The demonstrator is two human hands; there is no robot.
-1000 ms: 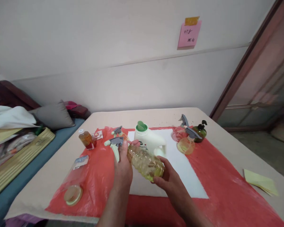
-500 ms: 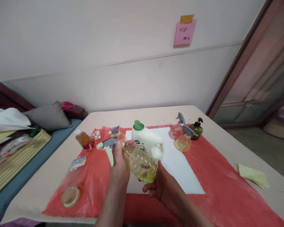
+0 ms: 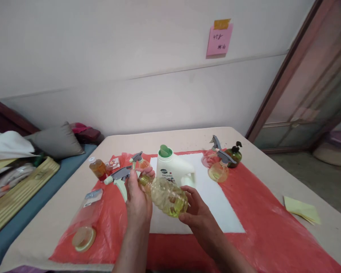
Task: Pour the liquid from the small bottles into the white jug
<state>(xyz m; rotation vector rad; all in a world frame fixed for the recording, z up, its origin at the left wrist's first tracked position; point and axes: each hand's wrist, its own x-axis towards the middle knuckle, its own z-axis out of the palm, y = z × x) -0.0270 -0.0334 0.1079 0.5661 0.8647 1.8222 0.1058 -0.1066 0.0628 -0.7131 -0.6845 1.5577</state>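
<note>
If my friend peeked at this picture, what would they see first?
Probably the bright red sheet, spread across the table. In the middle, the left hand grips a tilted yellowish spray bottle by its neck, with the right hand at its base. A pink note hangs on the wall above.

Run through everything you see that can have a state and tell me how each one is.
Held spray bottle: tilted, nearly sideways
Left hand: closed around its neck
Right hand: thumb and fingers at its base
White jug: standing, uncapped
Amber bottle: standing, capped
Front right spray bottle: standing, trigger-topped
Dark green bottle: standing, pump-topped
Yellow papers: stacked
Pink note: taped up
</note>
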